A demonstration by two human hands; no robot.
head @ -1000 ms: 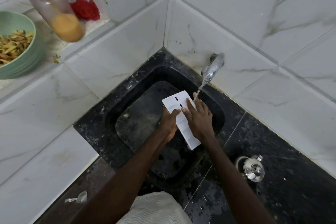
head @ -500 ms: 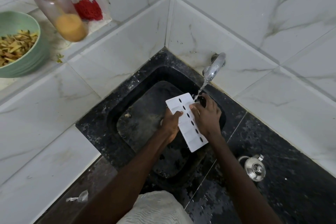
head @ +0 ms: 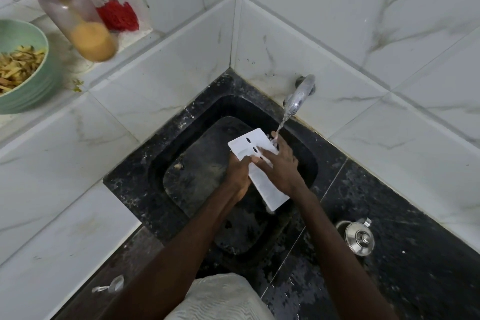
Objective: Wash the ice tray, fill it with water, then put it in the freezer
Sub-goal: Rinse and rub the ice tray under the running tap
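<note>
Left hand [head: 239,171] is gripping the white rectangular plastic ice tray [head: 267,189] by its left edge, holding it tilted over the black stone sink [head: 155,171] so runoff is draining into the basin. Right hand [head: 281,166] is lying flat across the tray's top, fingers straight and pressing, likely scrubbing. The chrome wall tap [head: 298,96] is running onto its fingertips, so I'd say washing step, filling not yet started.
</note>
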